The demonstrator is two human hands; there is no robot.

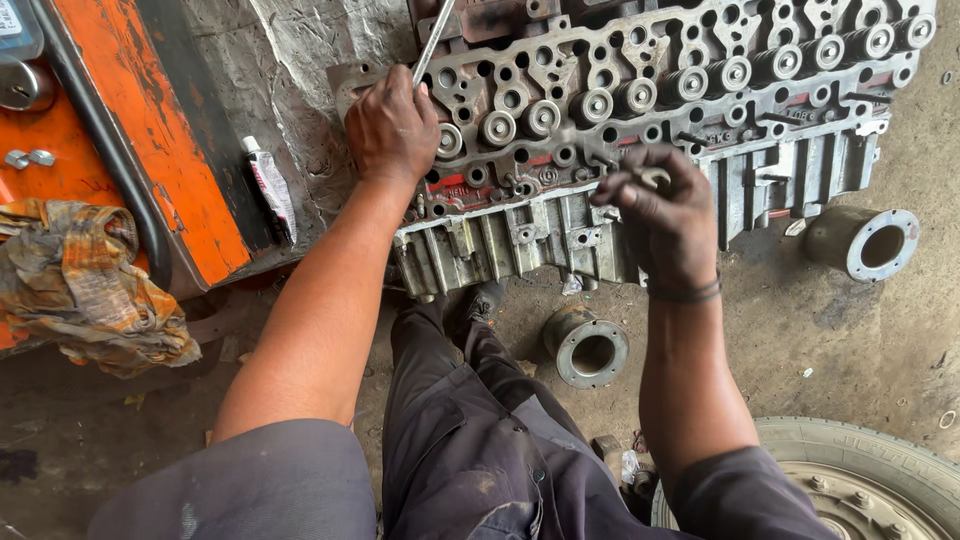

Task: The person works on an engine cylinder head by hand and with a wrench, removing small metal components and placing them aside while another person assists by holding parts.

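Note:
A long grey engine cylinder head (760, 150) lies across the floor, its top dotted with valve springs and holes. My left hand (392, 125) rests on its left end, closed around a slim metal rod (434, 38) that points up and away. My right hand (660, 215) hovers over the head's near side wall, fingers pinched on a small metal part (655, 178) too small to identify. Both hands are greasy. A dark band circles my right wrist.
An orange machine body (150, 130) with a black hose stands at left, a dirty rag (85, 290) draped on it and a small tube (270, 185) beside it. Two flanged metal sleeves (588, 345) (865, 242) sit on the floor. A tyre (880, 475) lies bottom right.

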